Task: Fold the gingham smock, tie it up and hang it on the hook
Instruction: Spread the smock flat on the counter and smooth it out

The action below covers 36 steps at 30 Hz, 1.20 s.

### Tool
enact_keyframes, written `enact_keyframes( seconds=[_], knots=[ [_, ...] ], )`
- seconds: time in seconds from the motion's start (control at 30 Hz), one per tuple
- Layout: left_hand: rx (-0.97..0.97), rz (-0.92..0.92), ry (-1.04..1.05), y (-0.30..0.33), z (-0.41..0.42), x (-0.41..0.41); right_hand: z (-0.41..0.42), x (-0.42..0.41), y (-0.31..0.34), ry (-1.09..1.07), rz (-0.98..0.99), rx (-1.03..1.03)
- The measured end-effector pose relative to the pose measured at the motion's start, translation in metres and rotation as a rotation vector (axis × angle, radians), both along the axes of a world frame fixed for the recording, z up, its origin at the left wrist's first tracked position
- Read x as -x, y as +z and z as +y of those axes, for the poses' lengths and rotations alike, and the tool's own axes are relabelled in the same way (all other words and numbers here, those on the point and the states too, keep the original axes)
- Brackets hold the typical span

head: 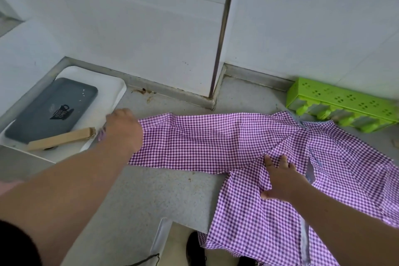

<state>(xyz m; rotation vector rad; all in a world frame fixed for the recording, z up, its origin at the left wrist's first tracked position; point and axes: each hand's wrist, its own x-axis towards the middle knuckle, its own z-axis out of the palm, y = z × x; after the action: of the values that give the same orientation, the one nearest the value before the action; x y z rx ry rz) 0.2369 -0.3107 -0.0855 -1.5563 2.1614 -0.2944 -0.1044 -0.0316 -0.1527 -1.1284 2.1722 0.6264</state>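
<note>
Nearest me, my right hand lies flat, fingers spread, pressing the gingham smock where sleeve meets body on the grey counter. My left hand grips the sleeve's end, curled round it. Thin, limp cloth (likely to slide), so I'd hold seams and corners.

Grey speckled counter with purple gingham smock, white tray, green perforated rack.
</note>
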Motion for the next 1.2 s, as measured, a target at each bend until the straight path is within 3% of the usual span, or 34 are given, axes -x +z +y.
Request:
enact_keyframes(
  seconds=[0.1,0.17,0.23,0.33,0.53,0.63,0.7,0.77,0.87,0.93,1.03,1.13,1.2],
  knots=[
    [-0.044,0.038,-0.353,0.006,0.008,0.011,0.000,0.000,0.000,-0.011,-0.001,0.003],
    [-0.191,0.150,-0.695,0.002,0.031,0.029,0.001,0.001,-0.001,-0.020,-0.001,0.014],
    [-0.403,0.149,-0.846,-0.009,0.055,0.046,0.002,0.001,-0.001,-0.022,0.002,0.028],
    [-0.580,0.045,-0.668,-0.025,0.078,0.065,0.004,0.003,0.000,-0.009,-0.005,0.045],
    [-0.493,-0.045,-0.419,-0.034,0.082,0.078,0.017,0.010,0.005,0.084,-0.009,0.139],
    [-0.478,-0.069,-0.325,-0.033,0.082,0.092,0.025,0.018,0.015,0.179,0.076,0.312],
    [-0.408,-0.050,-0.284,-0.033,0.086,0.110,0.034,0.028,0.020,0.102,0.105,0.370],
    [-0.362,0.000,-0.400,-0.035,0.093,0.133,0.045,0.039,0.018,0.013,0.066,0.320],
    [-0.473,0.092,-0.756,-0.035,0.116,0.178,0.057,0.053,0.012,-0.008,-0.047,0.274],
    [-0.500,0.062,-0.852,-0.040,0.134,0.204,0.061,0.061,0.013,0.029,-0.068,0.293],
    [-0.441,-0.101,-0.859,-0.053,0.151,0.228,0.070,0.069,0.017,0.220,-0.042,0.364],
    [-0.514,-0.151,-0.663,-0.060,0.158,0.238,0.092,0.072,0.020,0.556,-0.115,0.466],
    [-0.539,-0.166,-0.597,-0.061,0.160,0.239,0.104,0.067,0.022,0.806,-0.215,0.400]
  ],
)
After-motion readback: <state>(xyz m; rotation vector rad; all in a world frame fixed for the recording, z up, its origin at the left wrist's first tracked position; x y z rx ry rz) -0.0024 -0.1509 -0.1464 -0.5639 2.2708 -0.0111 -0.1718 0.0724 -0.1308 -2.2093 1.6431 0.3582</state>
